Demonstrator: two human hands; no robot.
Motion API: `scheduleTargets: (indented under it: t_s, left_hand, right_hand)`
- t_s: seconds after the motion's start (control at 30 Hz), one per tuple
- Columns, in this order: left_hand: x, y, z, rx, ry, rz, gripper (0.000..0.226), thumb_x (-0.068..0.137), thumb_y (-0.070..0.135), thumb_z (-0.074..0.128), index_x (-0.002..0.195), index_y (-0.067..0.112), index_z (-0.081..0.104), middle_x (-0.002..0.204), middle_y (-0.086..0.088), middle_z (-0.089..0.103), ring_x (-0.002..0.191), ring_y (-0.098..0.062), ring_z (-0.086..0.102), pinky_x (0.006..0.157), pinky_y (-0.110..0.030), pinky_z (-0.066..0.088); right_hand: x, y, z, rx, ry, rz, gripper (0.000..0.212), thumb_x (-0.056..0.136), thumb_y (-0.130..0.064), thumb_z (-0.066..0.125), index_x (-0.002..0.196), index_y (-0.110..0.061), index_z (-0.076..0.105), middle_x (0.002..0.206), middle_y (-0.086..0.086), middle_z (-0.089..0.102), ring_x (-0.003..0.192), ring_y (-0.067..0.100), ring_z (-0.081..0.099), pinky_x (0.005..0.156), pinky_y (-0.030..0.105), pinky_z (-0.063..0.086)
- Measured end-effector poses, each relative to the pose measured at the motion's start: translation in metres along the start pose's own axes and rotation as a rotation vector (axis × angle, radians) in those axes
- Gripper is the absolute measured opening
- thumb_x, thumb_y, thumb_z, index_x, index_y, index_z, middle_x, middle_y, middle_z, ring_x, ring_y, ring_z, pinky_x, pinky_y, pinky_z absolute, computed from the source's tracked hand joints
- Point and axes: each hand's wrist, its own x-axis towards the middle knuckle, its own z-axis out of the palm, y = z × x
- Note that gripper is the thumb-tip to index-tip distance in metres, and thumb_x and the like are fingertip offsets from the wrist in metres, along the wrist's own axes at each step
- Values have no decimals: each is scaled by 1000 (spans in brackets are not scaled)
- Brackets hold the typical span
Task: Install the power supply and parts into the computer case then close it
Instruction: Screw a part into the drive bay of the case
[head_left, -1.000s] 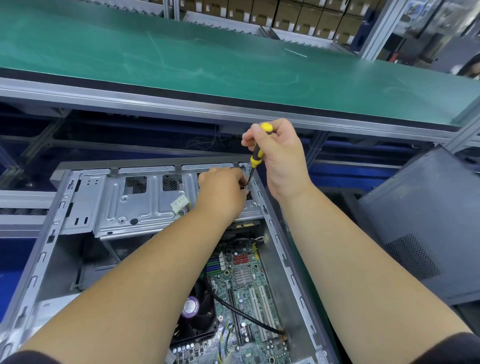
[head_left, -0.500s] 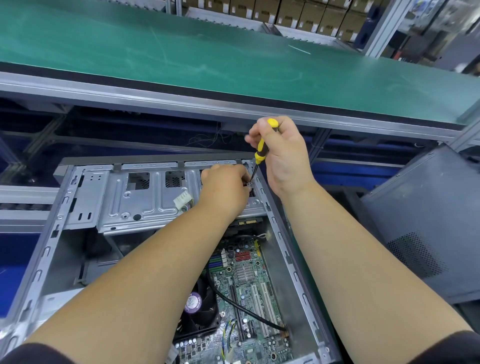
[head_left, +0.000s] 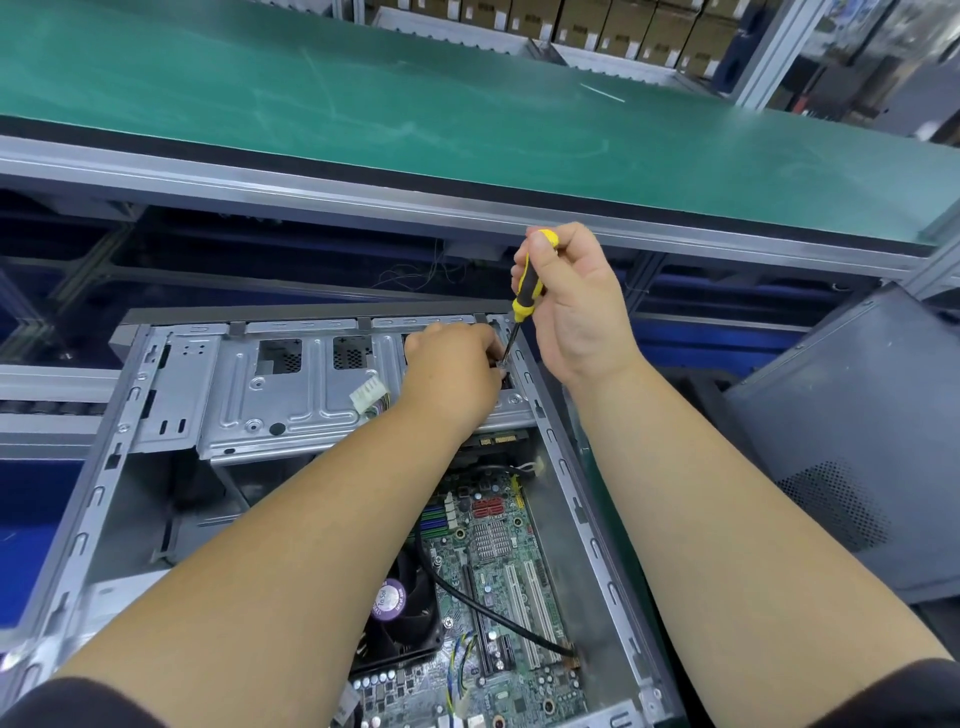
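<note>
An open grey computer case (head_left: 98, 467) lies flat below me. A silver drive cage (head_left: 280, 400) spans its far end. My right hand (head_left: 576, 306) grips a yellow and black screwdriver (head_left: 525, 291), held nearly upright, its tip at the cage's far right corner. My left hand (head_left: 452, 369) rests on the cage there, fingers curled at the tip; what they pinch is hidden. A green motherboard (head_left: 498, 582) with a black fan (head_left: 400, 623) fills the case floor.
A white connector (head_left: 369, 401) on coloured wires lies on the cage. A black cable (head_left: 498, 618) crosses the motherboard. A dark grey side panel (head_left: 852, 457) leans at the right. A green-topped workbench (head_left: 467, 114) runs above the case, with cardboard boxes (head_left: 623, 26) behind.
The view has shifted slightly. My right hand has turned a little on the screwdriver handle, tip still at the same corner. My left hand has stayed at the cage.
</note>
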Motion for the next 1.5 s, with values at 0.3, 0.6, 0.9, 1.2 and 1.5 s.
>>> scheduleTargets:
  t_s: [0.3,0.6,0.9,1.2,1.5]
  left_hand:
    - [1,0,1,24,-2,-3,14,89,36,64,103,34,67,100,7,68,109,-22,51,88,-34,32]
    - [0,0,-1,3,-5,6,15,90,35,63,104,34,66,101,8,69,110,-22,51,92,-35,33]
    - [-12,7,-30,-310,-95,-71,32,83,11,57,103,33,68,104,13,68,98,-14,61,83,-26,48]
    - [-45,48,-75,-524,-104,-110,24,89,16,57,96,34,71,99,18,68,90,-3,62,65,-19,47]
    - [-101,116,-49,-511,-166,-10,26,88,11,60,91,35,70,92,18,68,86,0,62,66,-6,44]
  right_hand:
    - [-2,-11,-1,-325,93,-51,19,90,-18,68,79,-18,52,83,8,62,81,22,64,81,46,56]
    - [-12,-22,8,-641,160,-97,23,90,-33,68,84,-15,54,77,1,65,75,26,64,71,51,57]
    - [-44,-64,-16,-1096,343,-230,32,96,-48,52,81,-20,52,73,-5,59,70,16,55,59,34,43]
    - [-94,-87,-70,-65,502,512,14,96,-22,59,94,-10,68,78,5,70,63,11,59,59,20,44]
    - [-150,-83,-116,-390,148,361,20,85,-4,64,84,-23,69,100,10,74,83,13,65,69,24,44]
